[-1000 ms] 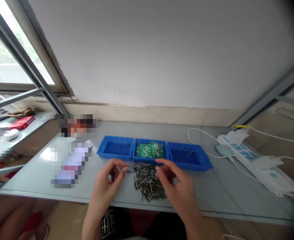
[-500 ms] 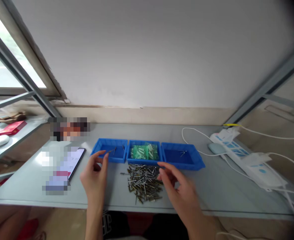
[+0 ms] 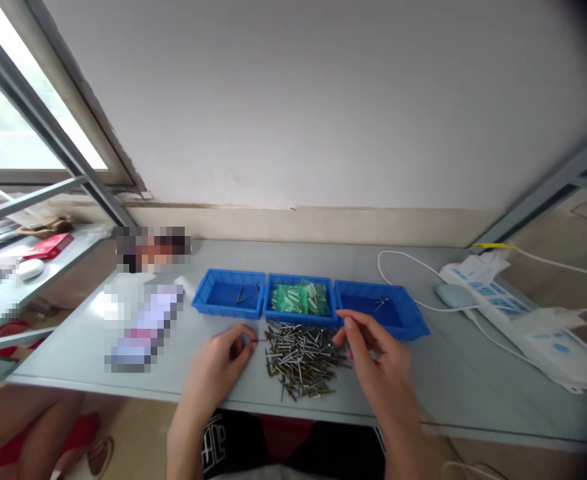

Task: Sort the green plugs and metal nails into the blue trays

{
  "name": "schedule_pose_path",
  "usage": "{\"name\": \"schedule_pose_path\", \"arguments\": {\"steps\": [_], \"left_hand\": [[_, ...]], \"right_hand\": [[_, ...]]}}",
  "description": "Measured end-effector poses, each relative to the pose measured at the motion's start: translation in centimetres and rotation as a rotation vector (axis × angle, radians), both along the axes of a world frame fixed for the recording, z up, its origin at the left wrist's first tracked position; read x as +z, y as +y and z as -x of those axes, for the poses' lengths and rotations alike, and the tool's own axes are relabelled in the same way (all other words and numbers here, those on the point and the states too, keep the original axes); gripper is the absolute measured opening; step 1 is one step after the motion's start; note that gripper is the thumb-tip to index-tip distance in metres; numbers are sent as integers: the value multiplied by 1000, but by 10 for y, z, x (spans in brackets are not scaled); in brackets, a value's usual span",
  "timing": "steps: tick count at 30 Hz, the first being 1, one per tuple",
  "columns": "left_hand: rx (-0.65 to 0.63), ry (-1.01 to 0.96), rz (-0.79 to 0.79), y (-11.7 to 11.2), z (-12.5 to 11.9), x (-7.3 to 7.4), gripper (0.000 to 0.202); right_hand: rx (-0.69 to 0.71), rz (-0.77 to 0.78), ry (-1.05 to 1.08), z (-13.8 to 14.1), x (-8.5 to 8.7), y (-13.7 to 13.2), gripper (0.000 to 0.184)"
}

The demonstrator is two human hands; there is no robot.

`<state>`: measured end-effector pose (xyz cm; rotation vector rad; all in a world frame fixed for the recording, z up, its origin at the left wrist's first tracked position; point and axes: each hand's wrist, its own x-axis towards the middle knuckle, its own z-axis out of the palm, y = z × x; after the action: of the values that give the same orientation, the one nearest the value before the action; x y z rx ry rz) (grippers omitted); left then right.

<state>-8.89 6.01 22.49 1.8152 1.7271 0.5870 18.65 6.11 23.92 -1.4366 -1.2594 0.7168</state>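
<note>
- Head view: a loose pile of metal pins [image 3: 300, 363] lies on the grey table [image 3: 448, 367], close to its near edge; it serves as dial centre, with 12 o'clock toward the wall [image 3: 323, 120].
- 9 o'clock: the left hand [image 3: 228, 353], low beside the pile, thumb and forefinger narrow at the end of a single pin [image 3: 261, 341]; whether they grip it cannot be told.
- 3 o'clock: the right hand [image 3: 370, 347], over the pile's edge, fingers curled and thumb near forefinger; whether a pin is held cannot be told.
- 10 o'clock: the left blue tray [image 3: 218, 295], with a few pins inside.
- 12 o'clock: the middle blue tray [image 3: 300, 319], just beyond the pile, holding green bags [image 3: 293, 299] of small pieces.
- 2 o'clock: the right blue tray [image 3: 400, 319], containing a small cluster of pins.
- Between 9 and 10 o'clock, farther out: a phone [image 3: 148, 323], blurred.
- Near 3 o'clock, well apart: a white power strip [image 3: 526, 323] with cables.
</note>
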Motion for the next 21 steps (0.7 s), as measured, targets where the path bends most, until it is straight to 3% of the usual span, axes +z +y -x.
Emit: {"name": "schedule_pose_path", "arguments": {"steps": [4, 9, 14, 17, 21], "left_hand": [[18, -7, -48, -2, 2, -2, 28], [63, -94, -149, -10, -2, 5, 29], [5, -160, -191, -13, -19, 14, 30], [-21, -158, -222, -13, -29, 16, 31], [-42, -236, -344, -13, -39, 16, 20]], "right_hand": [[49, -24, -5, 6, 1, 1, 35], [178, -47, -33, 38, 7, -8, 26], [378, -152, -304, 67, 5, -10, 20], [408, -158, -383, 68, 2, -8, 17], [425, -155, -334, 59, -1, -6, 16]]}}
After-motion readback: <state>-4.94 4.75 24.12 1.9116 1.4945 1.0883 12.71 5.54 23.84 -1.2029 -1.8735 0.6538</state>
